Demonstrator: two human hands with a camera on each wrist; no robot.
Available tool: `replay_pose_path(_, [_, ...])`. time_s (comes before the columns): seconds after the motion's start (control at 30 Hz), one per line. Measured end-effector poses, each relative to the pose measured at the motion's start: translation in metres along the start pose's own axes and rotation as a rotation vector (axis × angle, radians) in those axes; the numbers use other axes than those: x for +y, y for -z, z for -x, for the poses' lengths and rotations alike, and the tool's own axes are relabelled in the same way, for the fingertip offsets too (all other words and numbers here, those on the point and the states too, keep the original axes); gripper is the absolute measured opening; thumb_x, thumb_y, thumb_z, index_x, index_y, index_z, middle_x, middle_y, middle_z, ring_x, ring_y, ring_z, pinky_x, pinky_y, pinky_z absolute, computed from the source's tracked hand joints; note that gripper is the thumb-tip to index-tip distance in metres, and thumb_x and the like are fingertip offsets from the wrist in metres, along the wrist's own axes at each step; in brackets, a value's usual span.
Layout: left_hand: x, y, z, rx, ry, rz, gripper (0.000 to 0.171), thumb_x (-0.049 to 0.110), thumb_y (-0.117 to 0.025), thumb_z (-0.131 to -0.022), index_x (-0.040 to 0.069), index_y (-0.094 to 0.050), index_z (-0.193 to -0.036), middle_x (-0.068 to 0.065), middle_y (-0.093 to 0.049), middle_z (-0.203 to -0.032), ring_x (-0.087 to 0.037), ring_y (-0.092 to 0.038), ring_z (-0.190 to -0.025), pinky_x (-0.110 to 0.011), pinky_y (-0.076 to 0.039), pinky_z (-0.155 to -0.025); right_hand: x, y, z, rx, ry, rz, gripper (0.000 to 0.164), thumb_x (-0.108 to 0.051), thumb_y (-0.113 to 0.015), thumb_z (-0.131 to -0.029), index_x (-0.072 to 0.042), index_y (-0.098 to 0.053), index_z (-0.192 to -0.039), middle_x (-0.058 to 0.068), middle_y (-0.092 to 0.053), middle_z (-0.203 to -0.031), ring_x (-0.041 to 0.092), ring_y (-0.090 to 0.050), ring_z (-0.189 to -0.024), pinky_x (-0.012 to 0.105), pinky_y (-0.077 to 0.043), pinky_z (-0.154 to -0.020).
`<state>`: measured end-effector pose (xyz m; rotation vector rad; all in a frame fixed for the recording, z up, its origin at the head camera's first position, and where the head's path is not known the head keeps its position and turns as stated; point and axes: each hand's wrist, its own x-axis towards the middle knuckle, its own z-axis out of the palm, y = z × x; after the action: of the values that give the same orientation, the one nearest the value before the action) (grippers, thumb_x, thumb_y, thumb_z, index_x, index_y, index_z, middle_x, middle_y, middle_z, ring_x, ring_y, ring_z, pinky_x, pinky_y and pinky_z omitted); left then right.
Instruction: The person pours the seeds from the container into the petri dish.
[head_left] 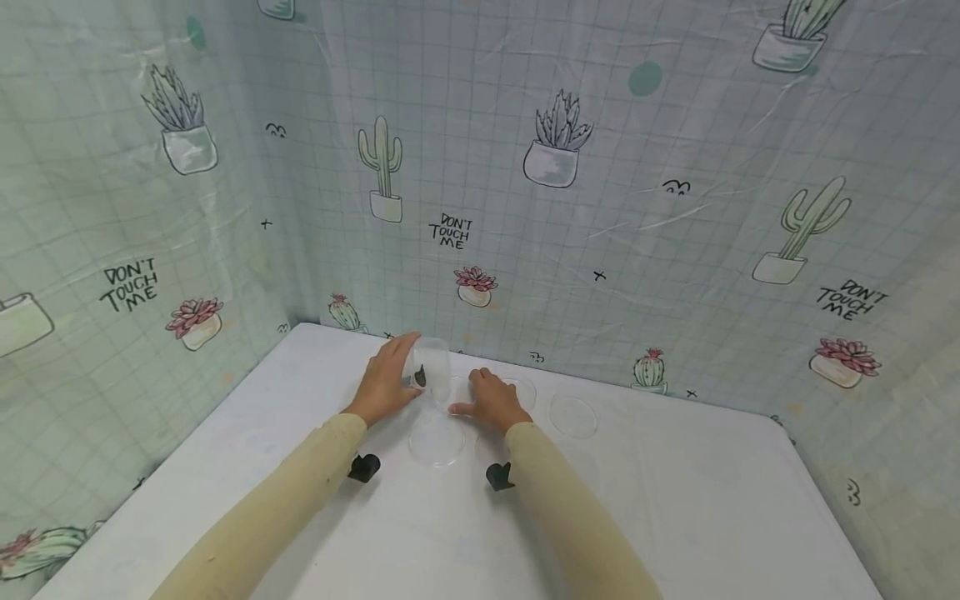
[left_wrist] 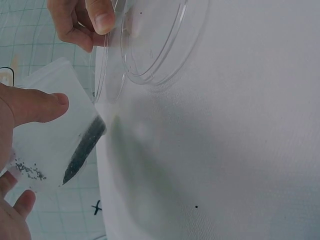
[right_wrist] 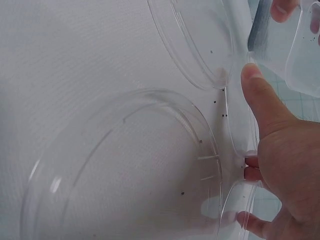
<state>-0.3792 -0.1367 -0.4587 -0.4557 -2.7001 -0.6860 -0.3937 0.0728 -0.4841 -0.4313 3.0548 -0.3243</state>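
Observation:
In the head view my left hand (head_left: pixel 382 385) grips a translucent plastic container (head_left: pixel 433 362) with thumb and fingers, tilted above the table. Small dark grains (left_wrist: pixel 83 150) lie banked along one edge inside it, and a few more cling near my fingers in the left wrist view. To the right of it, my right hand (head_left: pixel 492 402) holds a clear round dish at its rim, with thumb and fingers at separate places along the edge. Near that hand another clear dish (right_wrist: pixel 150 96) lies flat, with single dark grains (right_wrist: pixel 224 115) scattered about.
More clear round dishes, one nearer (head_left: pixel 437 463) and one to the right (head_left: pixel 573 435), lie on the white table (head_left: pixel 720 508). A patterned curtain (head_left: pixel 615 225) rises behind the table's far edge. Black mounts (head_left: pixel 364 468) sit at both wrists.

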Motion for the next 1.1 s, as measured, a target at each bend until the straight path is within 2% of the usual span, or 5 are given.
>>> replay_pose_path(0.27, [0.0020, -0.0007, -0.0010, 0.015, -0.033, -0.015, 0.095, 0.016, -0.082, -0.065, 0.022, -0.026, -0.142, -0.006, -0.035, -0.143, -0.026, -0.032, -0.132, -0.050, -0.036, -0.100, 0.0005, 0.0001, -0.0002, -0.009, -0.006, -0.002, 0.081, -0.063, -0.062, -0.070, -0.010, -0.047, -0.129, 0.009, -0.054, -0.126, 0.025, -0.054, -0.115, 0.060, -0.038, -0.097])
replay_pose_path(0.5, [0.0034, -0.0017, -0.0027, 0.029, -0.074, -0.030, 0.095, 0.013, -0.083, -0.064, 0.021, -0.029, -0.142, -0.006, -0.035, -0.142, -0.025, -0.033, -0.132, -0.049, -0.036, -0.101, -0.0011, 0.0019, 0.0003, -0.011, -0.016, -0.005, 0.081, -0.062, -0.063, -0.070, -0.009, -0.047, -0.128, 0.009, -0.055, -0.121, 0.025, -0.056, -0.111, 0.059, -0.040, -0.095])
replay_pose_path(0.77, [0.0047, -0.0034, -0.0055, 0.012, -0.100, -0.070, 0.097, 0.011, -0.082, -0.064, 0.025, -0.028, -0.142, -0.004, -0.034, -0.143, -0.024, -0.032, -0.132, -0.050, -0.034, -0.103, -0.0018, 0.0045, 0.0011, -0.020, -0.022, -0.017, 0.080, -0.062, -0.063, -0.069, -0.009, -0.047, -0.128, 0.009, -0.054, -0.123, 0.026, -0.054, -0.114, 0.060, -0.039, -0.096])
replay_pose_path(1.1, [0.0074, -0.0035, -0.0060, 0.017, -0.161, -0.088, 0.095, 0.011, -0.082, -0.063, 0.026, -0.031, -0.142, -0.005, -0.036, -0.142, -0.025, -0.033, -0.132, -0.053, -0.034, -0.102, 0.0002, -0.0002, -0.0001, -0.013, -0.011, -0.006, 0.078, -0.063, -0.062, -0.071, -0.010, -0.047, -0.126, 0.008, -0.055, -0.121, 0.025, -0.054, -0.112, 0.059, -0.040, -0.095])
